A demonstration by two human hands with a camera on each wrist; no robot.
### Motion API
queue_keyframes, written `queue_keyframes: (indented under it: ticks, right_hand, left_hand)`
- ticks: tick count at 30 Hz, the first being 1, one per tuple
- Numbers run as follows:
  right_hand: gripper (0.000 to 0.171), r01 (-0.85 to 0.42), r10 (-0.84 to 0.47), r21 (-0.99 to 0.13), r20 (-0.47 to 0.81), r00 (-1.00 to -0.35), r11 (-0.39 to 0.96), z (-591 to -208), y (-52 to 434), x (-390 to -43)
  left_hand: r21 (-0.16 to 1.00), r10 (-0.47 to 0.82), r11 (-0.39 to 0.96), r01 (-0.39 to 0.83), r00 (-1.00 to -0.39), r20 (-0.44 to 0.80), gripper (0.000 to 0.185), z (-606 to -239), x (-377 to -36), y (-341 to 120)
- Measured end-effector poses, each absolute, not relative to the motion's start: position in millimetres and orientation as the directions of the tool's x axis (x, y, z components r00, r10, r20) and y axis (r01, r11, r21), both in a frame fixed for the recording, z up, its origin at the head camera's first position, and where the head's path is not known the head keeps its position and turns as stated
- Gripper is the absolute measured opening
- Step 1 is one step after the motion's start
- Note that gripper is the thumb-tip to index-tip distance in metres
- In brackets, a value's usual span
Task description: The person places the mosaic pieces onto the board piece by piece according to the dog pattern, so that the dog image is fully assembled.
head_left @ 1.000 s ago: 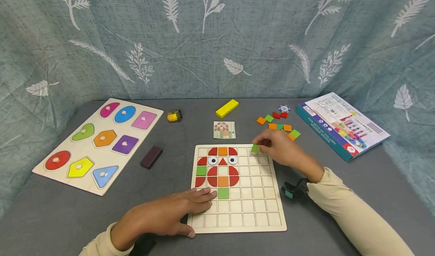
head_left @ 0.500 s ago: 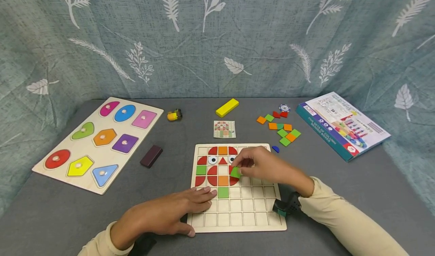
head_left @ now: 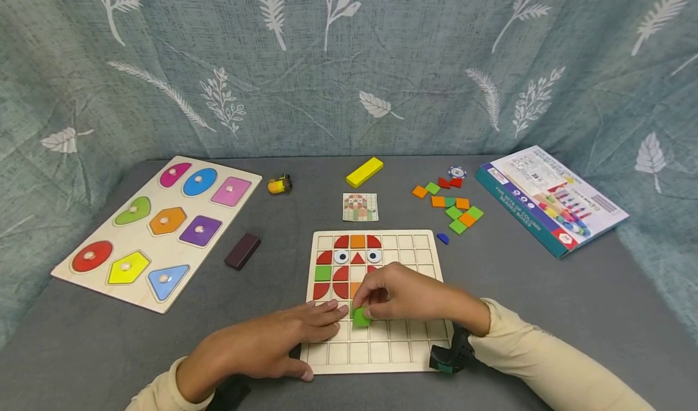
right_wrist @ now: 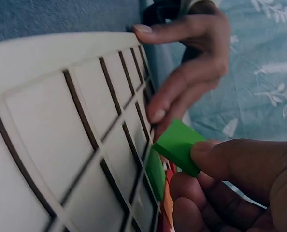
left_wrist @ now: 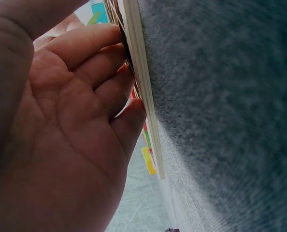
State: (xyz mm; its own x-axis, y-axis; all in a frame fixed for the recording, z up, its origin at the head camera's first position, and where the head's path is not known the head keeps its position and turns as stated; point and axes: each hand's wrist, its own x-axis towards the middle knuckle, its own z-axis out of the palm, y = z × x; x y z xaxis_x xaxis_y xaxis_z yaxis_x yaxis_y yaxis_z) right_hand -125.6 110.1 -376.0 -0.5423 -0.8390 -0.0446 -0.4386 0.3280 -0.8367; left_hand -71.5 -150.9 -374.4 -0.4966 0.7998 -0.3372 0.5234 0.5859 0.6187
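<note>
A wooden grid board (head_left: 414, 338) (right_wrist: 61, 121) (left_wrist: 143, 82) lies on the grey table, with red, orange and green tiles and two eye tiles making a figure in its upper left. My right hand (head_left: 400, 296) (right_wrist: 230, 179) pinches a green square tile (head_left: 360, 317) (right_wrist: 178, 145) just above the board, over the cells below the figure and close to a green tile lying in the grid (right_wrist: 155, 173). My left hand (head_left: 272, 344) (left_wrist: 71, 125) rests flat on the board's lower left corner, fingers straight.
Loose orange, green and red tiles (head_left: 449, 205) and a blue piece (head_left: 443, 239) lie beyond the board. Around them are a pattern card (head_left: 360, 208), a yellow block (head_left: 364, 173), a dark block (head_left: 242, 251), a shape puzzle board (head_left: 158, 229) at left and a box (head_left: 551, 199) at right.
My right hand has carried the green tile from the board's upper right edge down and left across the figure to the cells below it. The left hand has stayed put.
</note>
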Motion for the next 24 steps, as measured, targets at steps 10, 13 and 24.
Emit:
queue_keyframes:
  ticks: [10, 13, 24]
  right_hand:
    - [0.016, -0.612, -0.879, -0.708, -0.028, -0.475, 0.353, -380.8, 99.4, -115.0]
    - [0.015, -0.623, -0.872, -0.683, -0.042, -0.488, 0.382, -380.4, 98.0, -113.3]
    - [0.011, -0.686, -0.871, -0.606, -0.023, -0.490, 0.402, -384.5, 97.0, -109.1]
  left_hand:
    - [0.624, 0.785, 0.604, 0.496, -0.507, -0.357, 0.068, -375.3, -72.5, -150.1]
    - [0.617, 0.780, 0.610, 0.497, -0.511, -0.360, 0.068, -375.7, -73.1, -148.9]
    - [0.623, 0.788, 0.597, 0.505, -0.512, -0.341, 0.069, -376.6, -71.1, -148.4]
